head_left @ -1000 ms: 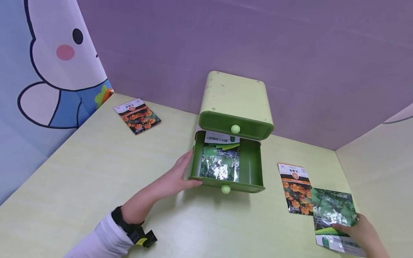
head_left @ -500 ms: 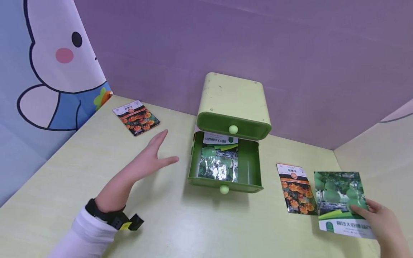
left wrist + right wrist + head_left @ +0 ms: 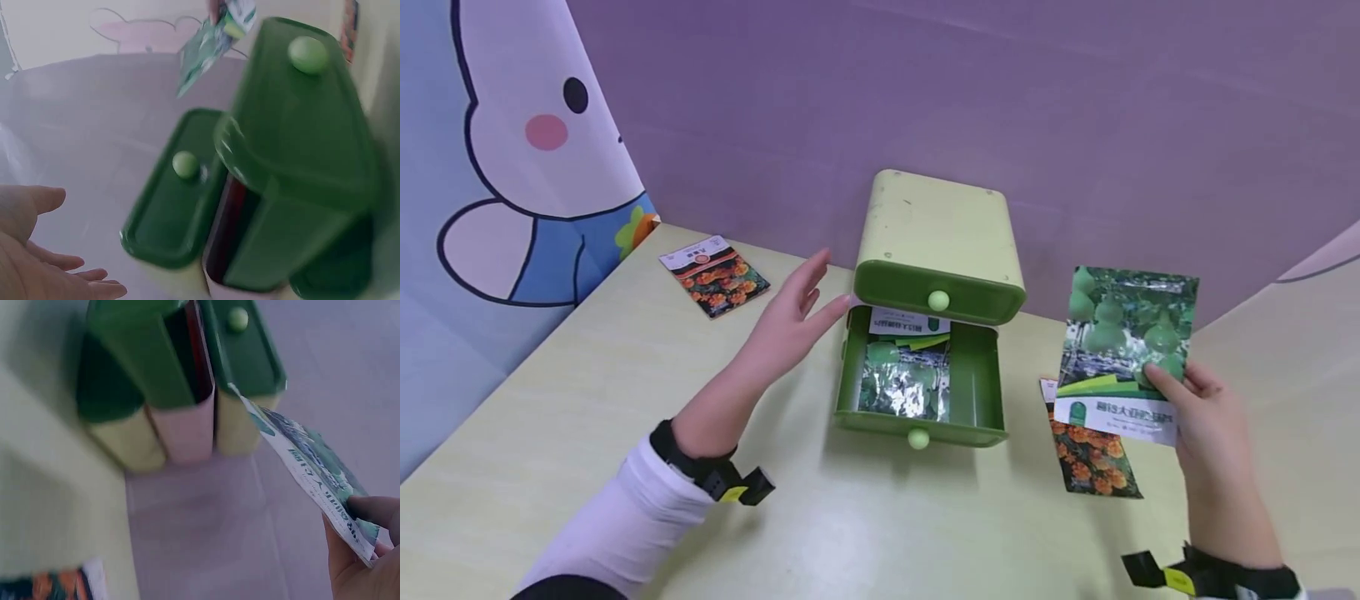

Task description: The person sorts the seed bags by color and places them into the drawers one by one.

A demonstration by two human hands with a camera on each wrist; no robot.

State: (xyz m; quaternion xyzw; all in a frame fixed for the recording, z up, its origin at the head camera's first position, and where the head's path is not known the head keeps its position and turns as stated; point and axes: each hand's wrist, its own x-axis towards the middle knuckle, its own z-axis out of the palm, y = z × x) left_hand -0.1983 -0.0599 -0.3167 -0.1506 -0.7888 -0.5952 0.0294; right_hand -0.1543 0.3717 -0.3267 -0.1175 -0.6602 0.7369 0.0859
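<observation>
My right hand [image 3: 1213, 425] pinches a glossy green seed packet [image 3: 1116, 337] with gourds pictured on it, thumb on the front. The packet is raised to the right of a small cream-and-green drawer cabinet [image 3: 943, 221]. In the right wrist view the packet [image 3: 312, 472] slants toward the cabinet, held at its lower end. A middle drawer [image 3: 977, 379] is pulled out, with a similar green seed packet [image 3: 904, 375] lying inside. My left hand [image 3: 782, 329], fingers extended and holding nothing, is raised by the cabinet's left side. The left wrist view shows this hand [image 3: 37, 256] apart from the drawers.
An orange-flower seed packet [image 3: 1093, 462] lies on the table [image 3: 850, 533] at right, partly covered in the head view by the raised packet. Another orange-flower packet [image 3: 722, 279] lies at the back left. A purple backdrop [image 3: 760, 125] stands behind the cabinet.
My right hand has lifted the green seed packet off the table, up and to the left. My left hand let go of the drawer, drew back left, then moved up toward the cabinet.
</observation>
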